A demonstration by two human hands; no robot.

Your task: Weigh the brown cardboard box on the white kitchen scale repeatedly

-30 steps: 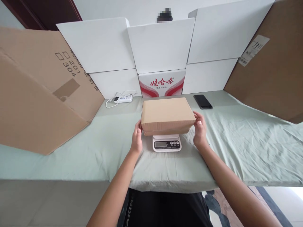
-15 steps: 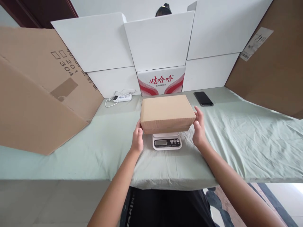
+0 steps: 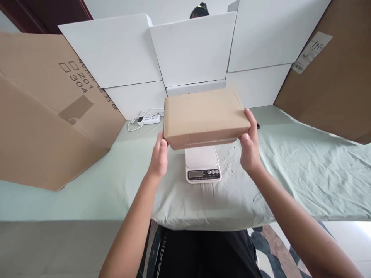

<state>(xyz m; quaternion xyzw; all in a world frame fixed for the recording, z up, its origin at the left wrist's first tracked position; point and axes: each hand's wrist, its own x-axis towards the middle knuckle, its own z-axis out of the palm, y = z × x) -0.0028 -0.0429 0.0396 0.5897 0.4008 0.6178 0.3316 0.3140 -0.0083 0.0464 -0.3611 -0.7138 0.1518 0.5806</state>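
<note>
A closed brown cardboard box (image 3: 204,114) is held up in the air, tilted slightly with its right end higher. My left hand (image 3: 160,154) grips its left end, and my right hand (image 3: 251,143) grips the right end; the fingers are partly hidden behind the box. Below it, on the green cloth, lies a white digital kitchen scale (image 3: 202,160) with a small display and several buttons at its front. The box covers the back of the scale's platform. I cannot read any figure on the display.
White boxes (image 3: 193,50) form a wall at the back, with the top of a person's head (image 3: 199,11) behind. Large cardboard panels stand at left (image 3: 43,116) and right (image 3: 327,85). A white power strip with a cable (image 3: 148,119) lies back left; a phone (image 3: 258,126) is mostly hidden.
Both hands have raised the cardboard box off the scale, so its platform now shows. The box now covers most of the printed carton at the back and the phone.
</note>
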